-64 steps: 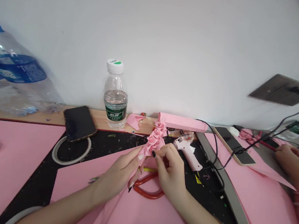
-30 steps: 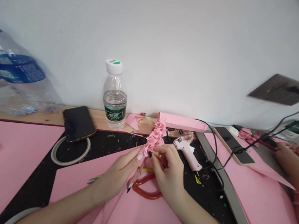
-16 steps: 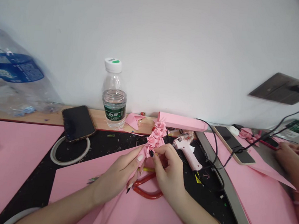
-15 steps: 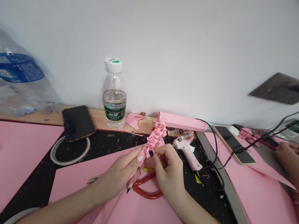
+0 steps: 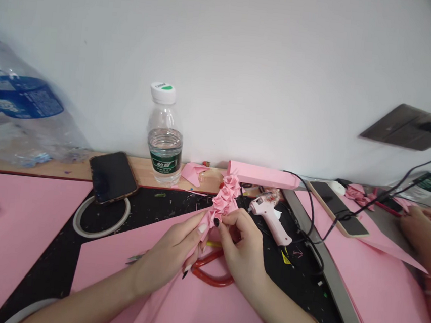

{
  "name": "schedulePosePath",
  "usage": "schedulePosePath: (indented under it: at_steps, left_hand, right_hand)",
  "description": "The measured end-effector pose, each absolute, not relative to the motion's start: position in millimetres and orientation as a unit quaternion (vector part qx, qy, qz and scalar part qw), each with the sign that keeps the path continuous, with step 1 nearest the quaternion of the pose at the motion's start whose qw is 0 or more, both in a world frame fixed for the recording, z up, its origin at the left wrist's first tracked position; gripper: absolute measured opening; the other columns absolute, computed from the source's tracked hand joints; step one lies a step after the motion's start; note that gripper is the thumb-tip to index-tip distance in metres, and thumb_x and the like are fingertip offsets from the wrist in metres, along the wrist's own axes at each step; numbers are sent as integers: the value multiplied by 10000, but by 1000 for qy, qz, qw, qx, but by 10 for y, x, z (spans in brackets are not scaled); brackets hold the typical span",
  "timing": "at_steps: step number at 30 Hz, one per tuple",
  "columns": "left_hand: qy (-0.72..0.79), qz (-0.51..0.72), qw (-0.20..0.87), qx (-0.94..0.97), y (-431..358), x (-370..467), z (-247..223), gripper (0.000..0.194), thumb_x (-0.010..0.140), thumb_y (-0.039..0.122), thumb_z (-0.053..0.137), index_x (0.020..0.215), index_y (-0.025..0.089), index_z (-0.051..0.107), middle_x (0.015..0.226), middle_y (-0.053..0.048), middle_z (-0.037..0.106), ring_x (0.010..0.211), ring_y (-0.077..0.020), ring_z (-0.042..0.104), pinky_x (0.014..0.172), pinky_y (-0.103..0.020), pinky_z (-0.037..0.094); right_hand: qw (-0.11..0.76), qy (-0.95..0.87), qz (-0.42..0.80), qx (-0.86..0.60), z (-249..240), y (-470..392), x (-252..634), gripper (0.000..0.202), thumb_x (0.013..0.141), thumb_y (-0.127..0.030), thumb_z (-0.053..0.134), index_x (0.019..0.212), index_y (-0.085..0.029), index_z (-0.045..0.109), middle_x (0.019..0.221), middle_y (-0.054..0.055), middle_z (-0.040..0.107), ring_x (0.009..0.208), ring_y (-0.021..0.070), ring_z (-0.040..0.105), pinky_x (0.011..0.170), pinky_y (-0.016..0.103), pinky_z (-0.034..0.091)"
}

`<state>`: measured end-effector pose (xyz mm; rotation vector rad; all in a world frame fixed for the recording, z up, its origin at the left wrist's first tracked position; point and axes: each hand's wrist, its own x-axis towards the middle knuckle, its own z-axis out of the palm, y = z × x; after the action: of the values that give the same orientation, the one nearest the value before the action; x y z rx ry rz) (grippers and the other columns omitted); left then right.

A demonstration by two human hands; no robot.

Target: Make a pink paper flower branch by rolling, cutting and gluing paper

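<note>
A strip of folded pink paper (image 5: 225,197), crimped into ruffled points along its upper end, is held at a slant between my two hands. My left hand (image 5: 171,246) is closed around its lower part, thumb on top. My right hand (image 5: 244,240) pinches the crimped edge between thumb and forefinger; the fold inside that pinch is hidden. Scissors with red handles (image 5: 212,281) lie beneath my hands on a large pink sheet (image 5: 231,313). Their blade tip (image 5: 134,259) shows to the left of my left wrist.
Behind stand a water bottle (image 5: 164,151) and a rolled pink paper (image 5: 262,175). A glue gun (image 5: 271,217) with black cables lies to the right. At left, a phone (image 5: 113,177) rests on a tape roll (image 5: 76,221). Another person's hand (image 5: 425,232) is at far right, near a second phone (image 5: 338,209).
My right fingertips have shifted very slightly left along the crimped paper. Both hands keep their hold. The other person's hand at far right has moved a little.
</note>
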<state>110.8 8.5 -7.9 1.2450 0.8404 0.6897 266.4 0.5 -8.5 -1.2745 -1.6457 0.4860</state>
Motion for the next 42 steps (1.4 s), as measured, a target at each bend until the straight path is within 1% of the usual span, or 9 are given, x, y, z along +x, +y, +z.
schedulePosePath:
  at_steps: [8,14,17,19,25,29,32,36,42]
  left_hand:
    - [374,298,675,562,93,1092,-80,327,975,462,326,912,204,516,539,75,391,464,-100,331,499,-233,334]
    - [367,310,692,539,94,1098,-75,311,968,448,357,918,191,524,632,52,449,471,-84,331,492,-225,326]
    - [349,329,727,491,117,1089,-77,242,956,409,411,1022,203,521,669,52,468,468,-73,339,492,-214,336]
    - [341,340,747,458,146,1072,-73,221,948,385,432,1037,203,521,658,55,475,450,-64,346,486,-206,345]
    - [338,358,771,403,214,1038,-20,198,921,326,454,832,169,535,602,39,514,395,-50,338,438,-186,339]
    - [346,358,768,402,207,1057,-28,345,944,406,385,718,172,503,417,70,409,356,-67,332,431,-187,342]
    - [355,363,762,402,210,1072,-63,358,912,483,434,721,182,473,447,74,436,351,-60,344,413,-179,336]
    - [363,364,756,405,241,1091,-92,395,849,568,488,744,188,460,486,67,486,311,-52,346,345,-168,297]
    - [387,357,750,401,243,1110,-91,416,864,582,450,801,175,500,429,61,489,292,-69,367,333,-174,311]
  right_hand:
    - [483,-672,202,-524,-94,1,2651,162,811,-69,505,704,-190,505,685,-12,492,591,121,440,532,234,342]
    - [482,-669,205,-528,-96,4,2654,154,811,-78,513,710,-194,518,686,-14,504,594,124,456,533,237,357]
    - [473,-677,199,-527,-71,13,2668,121,821,-91,533,765,-194,564,730,-1,543,630,134,488,564,251,382]
    - [475,-683,191,-522,-50,14,2686,98,826,-108,553,833,-196,594,764,8,565,646,139,503,575,260,397]
    - [498,-676,166,-518,-41,14,2765,67,867,-143,523,844,-198,553,762,2,547,612,129,478,546,254,383]
    - [486,-680,172,-521,-73,16,2795,92,891,-163,485,824,-198,538,747,0,530,620,134,481,559,260,387]
    - [472,-691,170,-520,-94,4,2792,98,888,-154,474,836,-200,542,733,-3,530,600,136,478,542,261,383]
    - [462,-724,161,-486,-103,-24,2777,153,876,-121,466,959,-211,559,716,-9,525,579,136,484,534,261,400]
    - [442,-769,170,-429,-62,-66,2762,407,860,-83,470,1225,-259,503,797,19,573,669,164,551,567,265,457]
